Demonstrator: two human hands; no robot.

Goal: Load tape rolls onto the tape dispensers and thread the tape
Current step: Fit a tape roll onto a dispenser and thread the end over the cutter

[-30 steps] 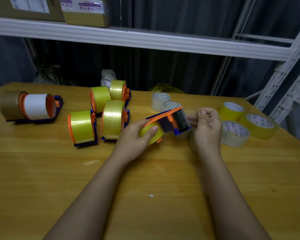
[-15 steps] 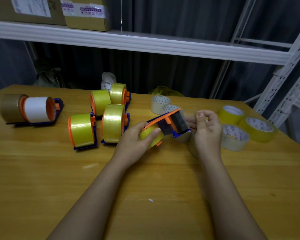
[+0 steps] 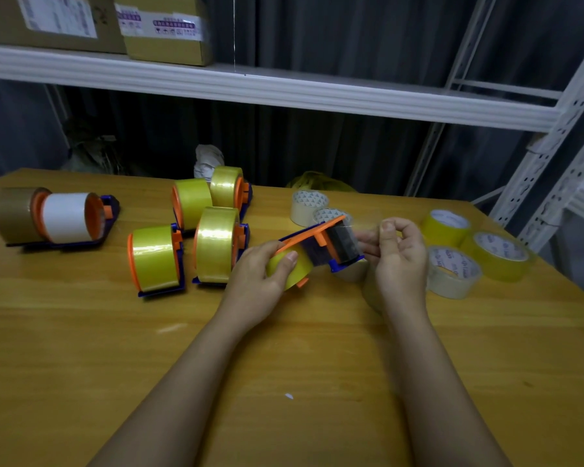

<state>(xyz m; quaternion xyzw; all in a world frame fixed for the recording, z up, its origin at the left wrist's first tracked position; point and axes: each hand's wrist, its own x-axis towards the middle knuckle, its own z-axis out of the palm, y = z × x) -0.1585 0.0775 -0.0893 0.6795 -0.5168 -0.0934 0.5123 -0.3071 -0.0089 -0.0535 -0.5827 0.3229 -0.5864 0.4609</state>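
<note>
My left hand (image 3: 260, 281) grips a blue and orange tape dispenser (image 3: 321, 244) loaded with a yellow tape roll (image 3: 289, 267), held just above the wooden table (image 3: 81, 348). My right hand (image 3: 400, 261) pinches the clear tape end (image 3: 368, 220) drawn out past the dispenser's front. Several loaded dispensers stand to the left: yellow ones (image 3: 155, 257) (image 3: 216, 244) (image 3: 191, 202) (image 3: 228, 187) and one with white and brown rolls (image 3: 66, 217). Loose rolls lie at the right (image 3: 452, 271) (image 3: 498, 256) (image 3: 447, 224) and behind the held dispenser (image 3: 309, 207).
A white metal shelf (image 3: 284, 92) runs overhead at the back with cardboard boxes (image 3: 164, 28) on it. White rack uprights (image 3: 553, 163) stand at the right. A crumpled white bag (image 3: 208, 160) and a yellow one (image 3: 317, 182) lie at the table's far edge.
The dispenser and both hands stay nearly in place. My right hand has shifted slightly, keeping its pinch on the tape end.
</note>
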